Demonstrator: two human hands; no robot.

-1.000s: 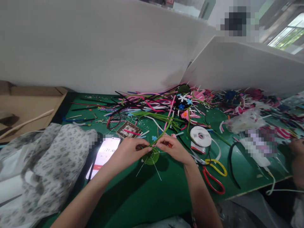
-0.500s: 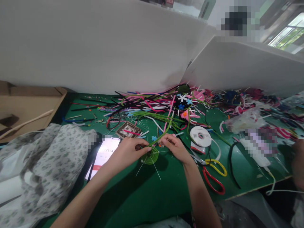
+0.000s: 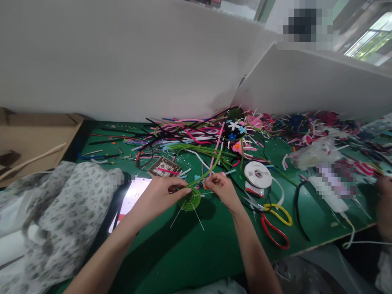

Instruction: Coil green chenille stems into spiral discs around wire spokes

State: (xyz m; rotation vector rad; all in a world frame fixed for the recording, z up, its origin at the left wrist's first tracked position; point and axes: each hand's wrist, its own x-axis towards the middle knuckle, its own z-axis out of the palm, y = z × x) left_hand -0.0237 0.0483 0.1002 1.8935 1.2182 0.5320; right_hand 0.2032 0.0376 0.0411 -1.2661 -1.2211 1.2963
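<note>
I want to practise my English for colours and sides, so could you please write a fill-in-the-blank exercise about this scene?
The left hand holds a round woven piece coloured ____.
The scissors have one red handle and one ____ handle.
The lit phone lies beside the person's ____ forearm, not the right one.

Missing words: green; yellow; left.

A green woven disc [image 3: 190, 201] is held at its upper edge by the left hand [image 3: 167, 194]. The right hand [image 3: 221, 188] is held just beside it, near scissors [image 3: 275, 220] laid on the green table [image 3: 183, 261] below a white tape roll [image 3: 257, 174].
</note>
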